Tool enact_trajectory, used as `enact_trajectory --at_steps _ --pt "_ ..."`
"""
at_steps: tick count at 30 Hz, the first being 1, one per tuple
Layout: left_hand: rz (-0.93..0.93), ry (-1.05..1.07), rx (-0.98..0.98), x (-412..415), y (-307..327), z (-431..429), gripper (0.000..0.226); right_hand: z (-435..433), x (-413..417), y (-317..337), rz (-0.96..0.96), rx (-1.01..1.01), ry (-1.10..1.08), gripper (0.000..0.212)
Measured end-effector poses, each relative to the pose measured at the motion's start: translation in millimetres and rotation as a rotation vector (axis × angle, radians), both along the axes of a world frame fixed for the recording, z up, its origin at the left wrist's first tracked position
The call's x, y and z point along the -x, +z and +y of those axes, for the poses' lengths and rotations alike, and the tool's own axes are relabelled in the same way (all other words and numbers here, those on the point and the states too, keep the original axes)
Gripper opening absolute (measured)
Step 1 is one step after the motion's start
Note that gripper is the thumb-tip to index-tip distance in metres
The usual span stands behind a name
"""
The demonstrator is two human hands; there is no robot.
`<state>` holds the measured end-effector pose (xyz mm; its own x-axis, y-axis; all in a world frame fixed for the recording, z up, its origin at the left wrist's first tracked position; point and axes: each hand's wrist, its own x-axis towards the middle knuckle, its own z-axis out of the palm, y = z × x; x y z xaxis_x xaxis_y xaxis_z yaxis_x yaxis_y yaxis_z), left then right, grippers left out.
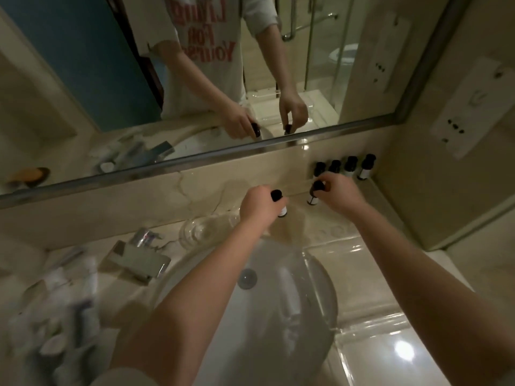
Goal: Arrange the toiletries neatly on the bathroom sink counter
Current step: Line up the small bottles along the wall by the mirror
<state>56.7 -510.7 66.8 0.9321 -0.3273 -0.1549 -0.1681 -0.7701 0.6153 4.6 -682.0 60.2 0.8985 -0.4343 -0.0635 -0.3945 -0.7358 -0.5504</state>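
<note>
Head view: the left hand (257, 203) is wrapped around a small dark-capped bottle (279, 203) at 12 o'clock of the sink (312, 302). The right hand (338, 193) pinches the cap of a second bottle (315, 194) on the surface (370, 274), near a row of four bottles (345, 167) at 1 o'clock.

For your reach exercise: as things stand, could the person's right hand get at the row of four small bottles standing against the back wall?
Probably yes. The right hand is close in front of the four bottles with nothing between, but it already grips a bottle by its cap.
</note>
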Motion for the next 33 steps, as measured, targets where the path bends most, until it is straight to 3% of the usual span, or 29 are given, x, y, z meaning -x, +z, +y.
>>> enact_trajectory --at_steps 9,19,25,33 --pt "0.03 -0.137 -0.166 -26.4 -26.7 -52.4 0.029 -31.2 -24.6 -20.1 0.121 0.056 0.096 0.029" --pt "0.005 -0.246 -0.21 -38.7 -17.6 -45.2 0.063 -46.7 -23.2 -3.9 0.116 0.24 0.3 0.045" --pt "0.03 -0.399 -0.175 -39.8 -10.7 -43.5 0.046 -44.6 -33.8 3.9 0.162 0.418 0.426 0.023" --pt "-0.036 -0.383 -0.187 -36.4 -13.1 -46.3 0.028 -44.2 -32.7 -2.4 0.161 0.407 0.404 0.023"
